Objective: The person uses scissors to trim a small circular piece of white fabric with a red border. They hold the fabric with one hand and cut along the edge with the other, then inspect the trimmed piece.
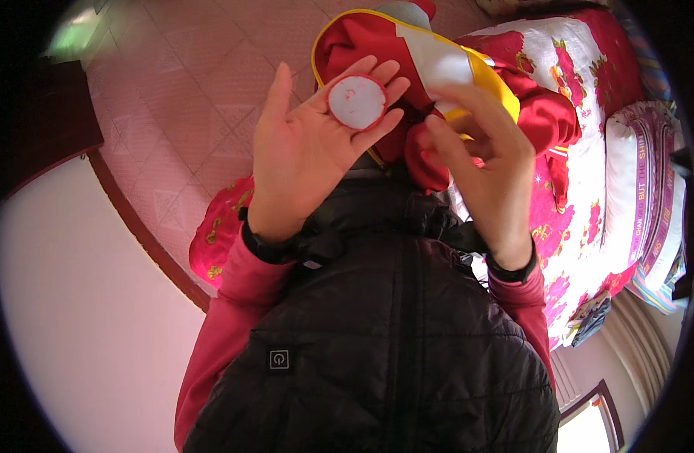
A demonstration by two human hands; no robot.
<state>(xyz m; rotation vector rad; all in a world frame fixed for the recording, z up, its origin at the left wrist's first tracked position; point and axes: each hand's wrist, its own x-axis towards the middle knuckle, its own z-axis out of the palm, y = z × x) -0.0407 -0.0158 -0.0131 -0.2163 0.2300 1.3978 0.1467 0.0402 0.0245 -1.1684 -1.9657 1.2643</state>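
My left hand (304, 150) is held palm up with its fingers spread. Across the base of those fingers lies a round white fabric patch (355, 105) with a red stitched edge and a few small red marks on its face. To its right is my right hand (482, 158), slightly blurred, with bent fingers and the thumb near the index finger. Whether anything thin sits between those fingertips cannot be made out. Beneath and beyond both hands a red, white and yellow garment (369, 48) lies bunched over my lap and the bed edge.
On the right stands a bed with a floral cover (567, 62) and striped, lettered pillows (635, 192). Dark folded cloth (593, 323) lies near its lower edge. Pink patterned floor tiles (171, 73) stretch away on the left, beside a white surface (92, 243) and a dark furniture panel (55, 122).
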